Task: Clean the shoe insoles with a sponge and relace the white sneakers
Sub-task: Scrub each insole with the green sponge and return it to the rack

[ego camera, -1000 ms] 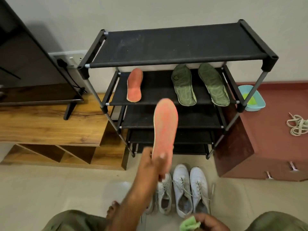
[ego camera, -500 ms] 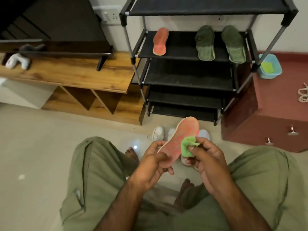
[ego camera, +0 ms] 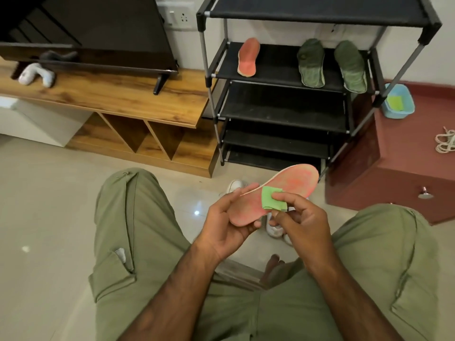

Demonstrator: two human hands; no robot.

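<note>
The left hand (ego camera: 229,222) grips the orange insole (ego camera: 285,187) by its heel, steadying it for the green sponge (ego camera: 270,199) pinched in the right hand (ego camera: 304,219).

Home: shoe rack (ego camera: 283,77), television (ego camera: 98,33).

The shoe rack's (ego camera: 209,78) second shelf (ego camera: 277,66) carries one orange insole (ego camera: 248,57) at its left and two green insoles (ego camera: 311,64) at its right. On the tiled floor (ego camera: 49,193) just before the rack stand white sneakers (ego camera: 275,230). Left of the rack, a wooden counter (ego camera: 110,94) bears a television (ego camera: 98,33) and a white controller (ego camera: 37,75).
</note>
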